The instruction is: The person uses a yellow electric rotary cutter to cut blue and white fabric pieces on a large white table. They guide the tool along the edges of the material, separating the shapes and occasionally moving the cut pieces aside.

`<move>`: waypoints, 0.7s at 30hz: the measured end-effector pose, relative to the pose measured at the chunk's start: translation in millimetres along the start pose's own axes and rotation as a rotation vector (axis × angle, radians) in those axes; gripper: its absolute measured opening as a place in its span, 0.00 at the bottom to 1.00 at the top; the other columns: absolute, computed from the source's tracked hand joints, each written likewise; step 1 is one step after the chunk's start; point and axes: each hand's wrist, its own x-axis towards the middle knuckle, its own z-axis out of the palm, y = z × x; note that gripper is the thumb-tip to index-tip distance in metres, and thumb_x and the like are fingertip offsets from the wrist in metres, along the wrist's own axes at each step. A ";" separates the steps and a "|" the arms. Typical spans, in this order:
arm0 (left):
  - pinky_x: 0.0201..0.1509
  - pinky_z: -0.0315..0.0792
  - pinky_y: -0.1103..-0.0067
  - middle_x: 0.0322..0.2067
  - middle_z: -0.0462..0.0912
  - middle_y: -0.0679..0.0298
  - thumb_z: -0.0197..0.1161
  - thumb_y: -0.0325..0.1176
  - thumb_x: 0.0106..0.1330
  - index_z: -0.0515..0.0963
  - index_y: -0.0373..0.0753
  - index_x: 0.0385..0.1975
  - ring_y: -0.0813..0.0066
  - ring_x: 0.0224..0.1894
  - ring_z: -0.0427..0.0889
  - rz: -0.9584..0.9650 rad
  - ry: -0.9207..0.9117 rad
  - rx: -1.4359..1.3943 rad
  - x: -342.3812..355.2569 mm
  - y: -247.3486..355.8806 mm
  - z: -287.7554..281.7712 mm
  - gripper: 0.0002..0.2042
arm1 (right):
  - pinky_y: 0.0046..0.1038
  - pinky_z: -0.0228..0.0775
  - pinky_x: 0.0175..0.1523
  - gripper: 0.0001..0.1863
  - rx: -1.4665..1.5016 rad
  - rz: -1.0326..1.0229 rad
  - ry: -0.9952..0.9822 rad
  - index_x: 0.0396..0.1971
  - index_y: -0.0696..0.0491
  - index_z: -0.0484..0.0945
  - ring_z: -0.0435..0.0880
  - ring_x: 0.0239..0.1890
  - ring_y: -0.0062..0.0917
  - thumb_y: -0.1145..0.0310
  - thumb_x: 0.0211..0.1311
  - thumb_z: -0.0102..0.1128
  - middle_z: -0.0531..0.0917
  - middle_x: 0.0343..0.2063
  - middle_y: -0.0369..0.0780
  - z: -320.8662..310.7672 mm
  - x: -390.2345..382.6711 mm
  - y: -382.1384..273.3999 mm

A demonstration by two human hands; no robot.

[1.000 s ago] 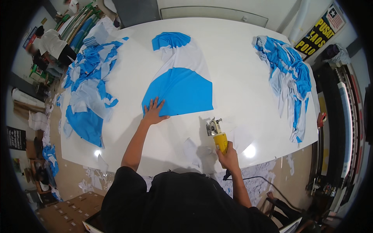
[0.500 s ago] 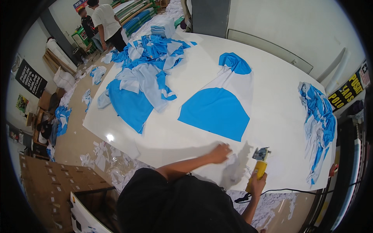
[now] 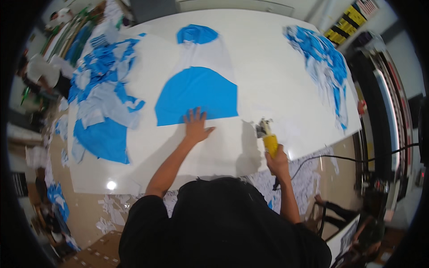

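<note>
A blue and white fabric piece (image 3: 196,91) lies flat on the white table (image 3: 170,154), with a smaller blue section at its far end. My left hand (image 3: 196,127) reaches its near edge, fingers spread, fingertips on the blue cloth. To the right, my right hand (image 3: 278,160) grips the yellow body of an electric fabric cutter (image 3: 270,142). The cutter's metal head (image 3: 264,127) points away from me, right of the fabric and apart from it. A black cord (image 3: 348,157) trails off to the right from near my right wrist.
Crumpled blue and white fabric (image 3: 100,96) covers the table's left side. Another fabric heap (image 3: 324,67) lies at the right edge. White scraps (image 3: 114,207) litter the floor by the near edge. A person in white (image 3: 42,73) stands at the far left; another sits at lower right.
My left hand has moved forward from above the bare table onto the fabric's near edge, its fingers spreading. The view has swung right. The cutter stays in my right hand.
</note>
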 end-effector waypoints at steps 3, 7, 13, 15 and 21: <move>0.71 0.44 0.29 0.78 0.52 0.47 0.60 0.66 0.66 0.64 0.44 0.75 0.32 0.77 0.49 -0.008 -0.090 0.025 -21.1 -12.1 -4.7 0.43 | 0.54 0.77 0.47 0.27 -0.044 -0.057 -0.023 0.51 0.60 0.66 0.84 0.43 0.61 0.58 0.64 0.66 0.84 0.39 0.63 20.2 -6.1 11.0; 0.70 0.41 0.27 0.78 0.51 0.47 0.59 0.68 0.67 0.62 0.45 0.76 0.31 0.78 0.46 -0.008 -0.087 0.006 -35.0 -14.6 -0.6 0.44 | 0.54 0.77 0.46 0.26 -0.026 -0.099 -0.052 0.51 0.61 0.65 0.83 0.43 0.62 0.58 0.65 0.65 0.83 0.39 0.63 33.8 -15.6 2.2; 0.71 0.37 0.26 0.80 0.45 0.48 0.58 0.68 0.67 0.60 0.53 0.78 0.28 0.79 0.41 -0.024 -0.104 0.001 -38.6 -13.3 5.4 0.43 | 0.55 0.77 0.46 0.25 -0.026 -0.147 -0.128 0.51 0.61 0.64 0.84 0.41 0.62 0.60 0.65 0.63 0.82 0.41 0.62 52.5 3.9 -29.4; 0.71 0.36 0.26 0.80 0.44 0.49 0.58 0.68 0.67 0.60 0.54 0.78 0.27 0.79 0.40 -0.027 -0.102 -0.008 -37.8 -13.5 6.1 0.42 | 0.55 0.78 0.44 0.26 -0.036 -0.190 -0.118 0.50 0.62 0.63 0.84 0.39 0.62 0.60 0.66 0.64 0.81 0.39 0.62 57.1 19.6 -34.2; 0.70 0.36 0.26 0.80 0.44 0.49 0.61 0.66 0.66 0.60 0.55 0.78 0.27 0.79 0.39 -0.035 -0.094 -0.039 -36.8 -13.9 5.3 0.42 | 0.55 0.78 0.42 0.26 -0.073 -0.255 -0.116 0.50 0.62 0.63 0.84 0.37 0.62 0.59 0.66 0.64 0.82 0.37 0.63 59.3 43.4 -47.9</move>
